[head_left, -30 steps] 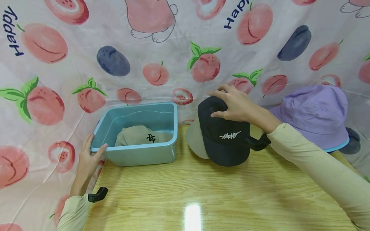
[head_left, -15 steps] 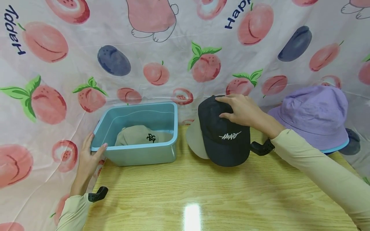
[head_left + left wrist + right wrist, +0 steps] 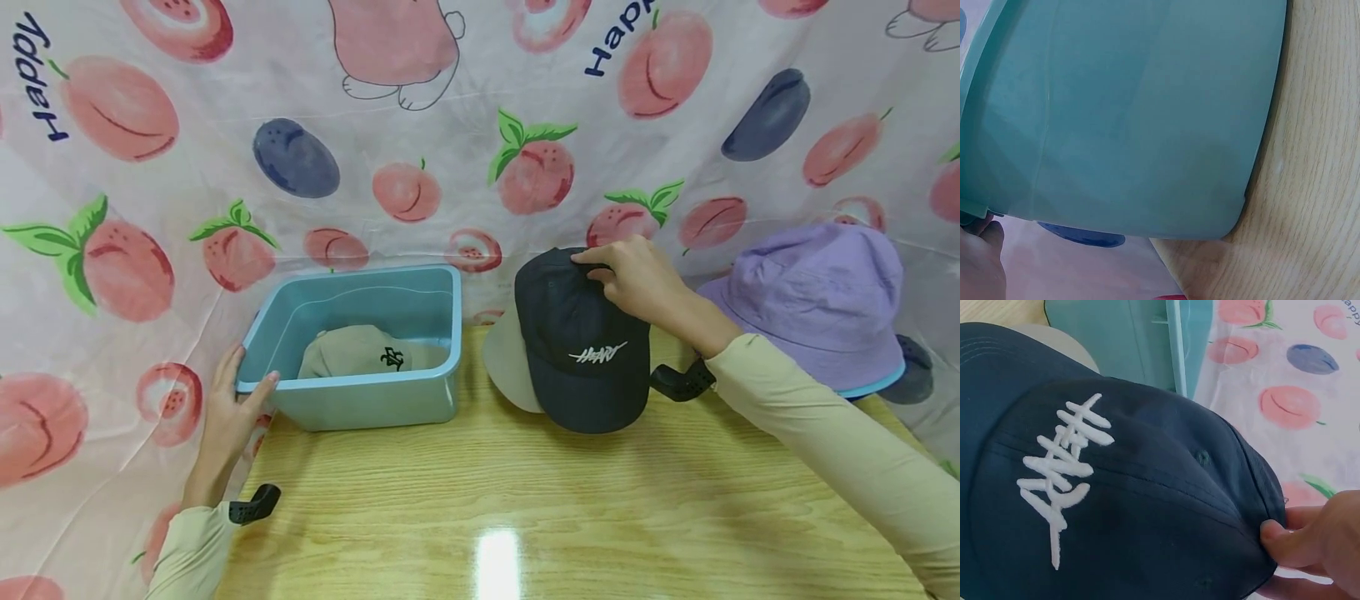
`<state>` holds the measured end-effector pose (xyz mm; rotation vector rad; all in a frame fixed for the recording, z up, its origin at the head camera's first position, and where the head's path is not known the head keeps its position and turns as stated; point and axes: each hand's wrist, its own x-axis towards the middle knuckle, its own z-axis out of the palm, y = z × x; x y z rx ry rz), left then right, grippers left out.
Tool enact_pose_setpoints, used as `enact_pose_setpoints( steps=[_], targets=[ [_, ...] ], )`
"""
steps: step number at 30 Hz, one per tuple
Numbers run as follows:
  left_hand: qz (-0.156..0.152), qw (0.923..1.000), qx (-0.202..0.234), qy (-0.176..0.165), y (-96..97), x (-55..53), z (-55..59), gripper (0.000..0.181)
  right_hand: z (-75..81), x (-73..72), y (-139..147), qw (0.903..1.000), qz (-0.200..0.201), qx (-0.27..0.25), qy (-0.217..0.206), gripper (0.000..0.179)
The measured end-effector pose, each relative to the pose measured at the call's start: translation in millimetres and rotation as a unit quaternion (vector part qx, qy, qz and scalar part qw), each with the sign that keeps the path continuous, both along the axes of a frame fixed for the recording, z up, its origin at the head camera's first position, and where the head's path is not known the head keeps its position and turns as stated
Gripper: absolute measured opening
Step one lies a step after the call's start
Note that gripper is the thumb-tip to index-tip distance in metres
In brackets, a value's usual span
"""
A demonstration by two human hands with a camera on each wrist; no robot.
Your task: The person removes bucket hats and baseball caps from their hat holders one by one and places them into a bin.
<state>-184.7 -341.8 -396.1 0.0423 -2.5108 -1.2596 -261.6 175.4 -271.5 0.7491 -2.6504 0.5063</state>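
Note:
My right hand (image 3: 633, 275) pinches the back of the crown of a black baseball cap (image 3: 558, 304) with white lettering. In the right wrist view, thumb and fingers squeeze the fabric of this cap (image 3: 1147, 481) at its end. A beige cap (image 3: 506, 367) lies partly hidden under the black one. My left hand (image 3: 228, 417) holds the near left corner of a blue plastic bin (image 3: 360, 404), thumb at the front rim. Only part of that left hand (image 3: 982, 262) shows in the left wrist view. Inside the bin sits another beige cap (image 3: 352, 354) with a dark emblem.
A purple bucket hat (image 3: 817, 292) rests on a light blue one (image 3: 873, 385) at the right end of the wooden table (image 3: 420, 508). Behind everything hangs a fruit-print cloth (image 3: 420, 133), which also runs along the left side.
My right hand has gone from spread fingers over the black cap to pinching its crown, shifting slightly right. The left hand and the bin have stayed where they were.

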Motion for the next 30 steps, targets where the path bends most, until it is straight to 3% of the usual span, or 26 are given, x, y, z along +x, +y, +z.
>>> enact_pose_setpoints(
  steps=[4, 10, 18, 30],
  targets=[
    [0.003, 1.0000, -0.001, -0.001, -1.4, 0.9, 0.5, 0.073, -1.1, -1.8, 0, 0.9999, 0.000, 0.016, -0.002, 0.033],
    [0.001, 1.0000, 0.001, -0.007, -2.2, 0.9, -1.7, 0.074, -8.9, -2.7, 0, 0.9966, -0.005, 0.070, -0.044, 0.060],
    [0.002, 1.0000, 0.007, -0.005, -0.7, -0.2, -1.6, 0.074, -15.2, -7.3, 4, 0.9995, 0.017, 0.012, 0.023, 0.042],
    [0.006, 1.0000, 0.003, -0.005, 0.9, 0.7, -0.7, 0.073, -9.5, -8.6, 8, 0.9999, 0.007, -0.009, 0.008, 0.031]
  ],
)
